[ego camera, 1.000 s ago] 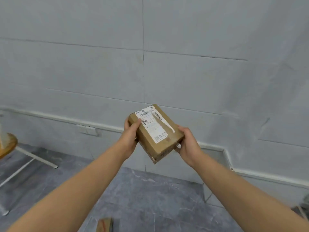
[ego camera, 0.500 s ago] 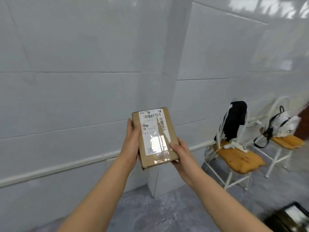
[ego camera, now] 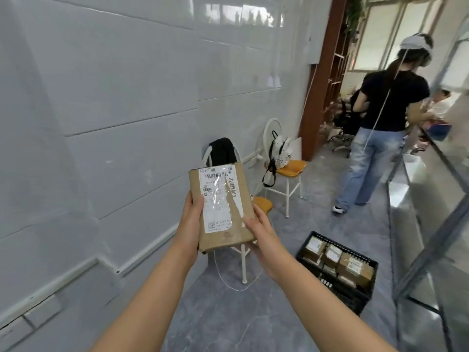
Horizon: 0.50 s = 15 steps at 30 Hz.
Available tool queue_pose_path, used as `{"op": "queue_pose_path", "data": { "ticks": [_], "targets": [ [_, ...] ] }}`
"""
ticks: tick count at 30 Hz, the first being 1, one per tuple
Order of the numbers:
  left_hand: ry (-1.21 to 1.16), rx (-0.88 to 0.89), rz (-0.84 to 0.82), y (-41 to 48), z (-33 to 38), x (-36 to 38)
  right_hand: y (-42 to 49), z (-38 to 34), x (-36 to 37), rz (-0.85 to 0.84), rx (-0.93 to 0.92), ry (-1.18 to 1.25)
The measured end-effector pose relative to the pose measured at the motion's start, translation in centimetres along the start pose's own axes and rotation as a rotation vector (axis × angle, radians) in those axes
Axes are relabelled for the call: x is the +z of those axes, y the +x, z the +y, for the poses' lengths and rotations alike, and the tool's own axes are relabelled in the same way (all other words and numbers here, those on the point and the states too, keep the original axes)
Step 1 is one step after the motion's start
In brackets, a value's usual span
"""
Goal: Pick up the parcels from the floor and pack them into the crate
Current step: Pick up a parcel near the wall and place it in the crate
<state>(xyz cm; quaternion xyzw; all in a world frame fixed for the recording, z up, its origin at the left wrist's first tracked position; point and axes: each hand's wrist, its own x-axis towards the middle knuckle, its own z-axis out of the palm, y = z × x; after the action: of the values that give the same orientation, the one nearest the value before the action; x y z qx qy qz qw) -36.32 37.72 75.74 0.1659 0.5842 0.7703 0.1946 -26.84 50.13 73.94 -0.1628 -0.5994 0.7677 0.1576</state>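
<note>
While the crate [ego camera: 351,299] sits nearby on the floor, left hand [ego camera: 189,224] and right hand [ego camera: 261,232] grip the long edges of a stiff, seemingly light parcel [ego camera: 223,207]; its tape is likely slick.

Corridor in an office-like workplace
White tiled wall [ego camera: 121,102]; grey floor [ego camera: 253,316]; metal-framed glass partition [ego camera: 431,212]; swivel chair [ego camera: 348,121] beyond a brown pillar [ego camera: 320,85]; bags [ego camera: 279,151] on orange-seated chairs [ego camera: 291,168]; crate [ego camera: 340,292] of labelled parcels [ego camera: 353,266].
</note>
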Motion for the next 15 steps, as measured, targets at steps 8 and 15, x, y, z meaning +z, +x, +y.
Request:
{"op": "queue_pose_path", "data": {
  "ticks": [8, 15],
  "targets": [
    [0.045, -0.124, -0.19, 5.5, -8.6, 16.9, 0.8, 0.9, -18.2, 0.178, 0.064, -0.042],
    [0.03, -0.259, -0.344, 8.2, -13.5, 28.3, 1.1, 0.8, -29.5, 0.337, 0.085, -0.039]
  ]
}}
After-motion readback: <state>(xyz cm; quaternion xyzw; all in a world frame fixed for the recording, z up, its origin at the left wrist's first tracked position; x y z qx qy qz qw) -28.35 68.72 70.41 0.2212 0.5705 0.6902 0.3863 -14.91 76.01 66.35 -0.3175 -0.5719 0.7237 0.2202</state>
